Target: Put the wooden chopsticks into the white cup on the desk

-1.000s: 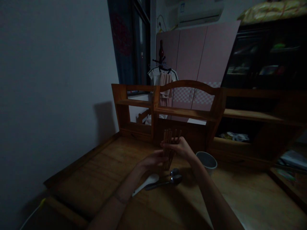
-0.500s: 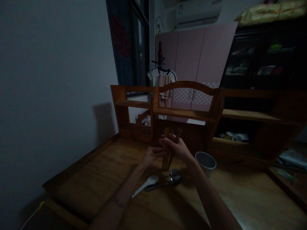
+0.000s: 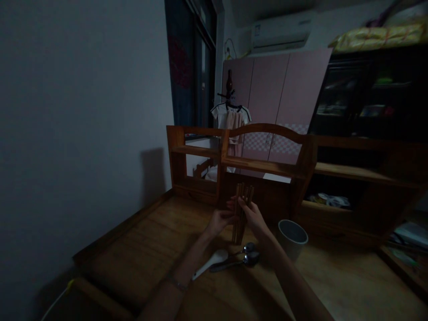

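A bundle of wooden chopsticks (image 3: 241,196) stands upright on end on the wooden desk (image 3: 140,249). My right hand (image 3: 253,215) is wrapped round the bundle from the right. My left hand (image 3: 220,220) is closed on it from the left, a little lower. Just in front of the bundle lie a white ceramic spoon (image 3: 212,262) and two metal spoons (image 3: 249,256). A grey cup (image 3: 291,238) stands upright to the right of my right hand.
A wooden shelf unit (image 3: 264,165) runs along the back of the desk. A grey wall is on the left. Behind are pink wardrobe doors (image 3: 284,93), hanging clothes (image 3: 230,120) and a wall air conditioner (image 3: 284,31). The room is dim.
Both hands have drawn closer together round the chopsticks, squeezing the spread sticks into a tighter bundle. The camera has shifted slightly, so everything sits a little lower and to the right.
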### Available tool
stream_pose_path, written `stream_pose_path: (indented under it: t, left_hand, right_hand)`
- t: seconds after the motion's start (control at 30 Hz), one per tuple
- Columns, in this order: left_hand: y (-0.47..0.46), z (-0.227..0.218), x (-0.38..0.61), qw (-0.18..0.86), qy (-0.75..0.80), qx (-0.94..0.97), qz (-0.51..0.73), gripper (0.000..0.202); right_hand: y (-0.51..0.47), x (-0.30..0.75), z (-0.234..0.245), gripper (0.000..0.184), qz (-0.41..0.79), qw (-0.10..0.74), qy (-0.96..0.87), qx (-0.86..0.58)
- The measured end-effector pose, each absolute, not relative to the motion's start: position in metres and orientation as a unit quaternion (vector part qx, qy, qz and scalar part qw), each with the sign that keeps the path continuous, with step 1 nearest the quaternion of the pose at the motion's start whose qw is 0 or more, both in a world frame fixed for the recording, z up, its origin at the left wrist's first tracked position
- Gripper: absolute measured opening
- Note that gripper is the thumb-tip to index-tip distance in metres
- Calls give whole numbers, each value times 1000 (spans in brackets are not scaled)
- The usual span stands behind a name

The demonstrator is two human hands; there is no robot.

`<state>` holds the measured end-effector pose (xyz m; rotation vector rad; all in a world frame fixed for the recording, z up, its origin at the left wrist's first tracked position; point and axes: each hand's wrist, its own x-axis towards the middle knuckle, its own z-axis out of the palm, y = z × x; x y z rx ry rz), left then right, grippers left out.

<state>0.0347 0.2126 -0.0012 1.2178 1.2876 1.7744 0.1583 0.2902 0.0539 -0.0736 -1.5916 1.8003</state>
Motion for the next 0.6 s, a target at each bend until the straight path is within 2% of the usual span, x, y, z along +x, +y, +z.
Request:
stream_pose_path:
  t: [0.1, 0.23, 0.33, 0.43, 0.6]
  left_hand:
    - [210, 1, 36, 316, 475, 454, 685, 44]
    - [204, 7, 29, 289, 458, 421, 728, 42]
    - [200, 10, 12, 259, 445, 372, 773, 45]
    - [197, 8, -8, 238, 440, 326, 802, 47]
    - [198, -3, -23, 236, 447, 298, 810, 50]
  right_hand:
    - [286, 159, 53, 36, 695, 384, -606, -42]
    - [296, 157, 58, 37, 706, 472, -521, -84]
    - [309, 154, 59, 30, 715, 522, -449, -120]
    - [308, 149, 44, 24, 750, 505, -394, -168]
    - [275, 136, -5, 28, 795, 427, -363, -231]
